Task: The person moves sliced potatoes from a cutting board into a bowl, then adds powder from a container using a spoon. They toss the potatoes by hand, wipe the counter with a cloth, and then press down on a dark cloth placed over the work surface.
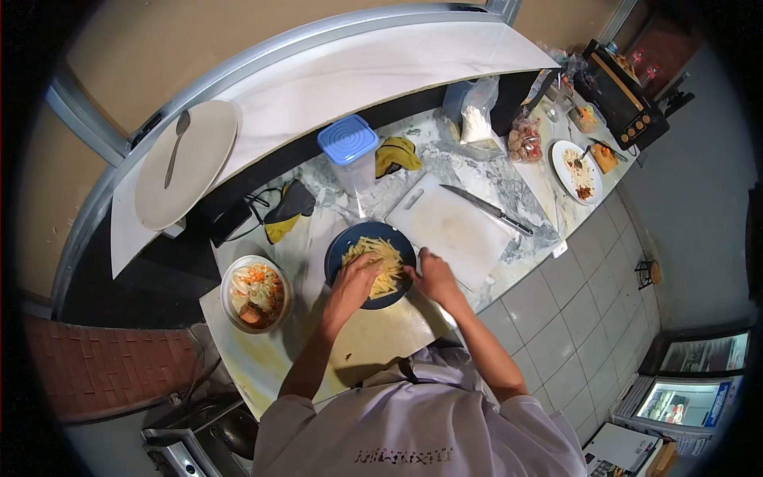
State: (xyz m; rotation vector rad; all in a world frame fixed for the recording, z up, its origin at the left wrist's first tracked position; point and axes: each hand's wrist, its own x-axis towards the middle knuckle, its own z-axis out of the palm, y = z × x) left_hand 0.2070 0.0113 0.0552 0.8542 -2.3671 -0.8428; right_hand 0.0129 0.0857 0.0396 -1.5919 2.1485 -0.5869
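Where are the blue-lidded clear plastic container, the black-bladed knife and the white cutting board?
Blue-lidded clear plastic container (pixel 347 140): head view, on its blue lid.
Black-bladed knife (pixel 482 204): head view, on its blade.
White cutting board (pixel 450 230): head view, on its bare middle.

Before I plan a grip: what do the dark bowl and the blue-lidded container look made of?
The dark bowl looks smooth, maybe coated metal or plastic; its even surface doesn't settle it. The blue-lidded container looks like plastic: see-through walls, moulded rings on the lid.
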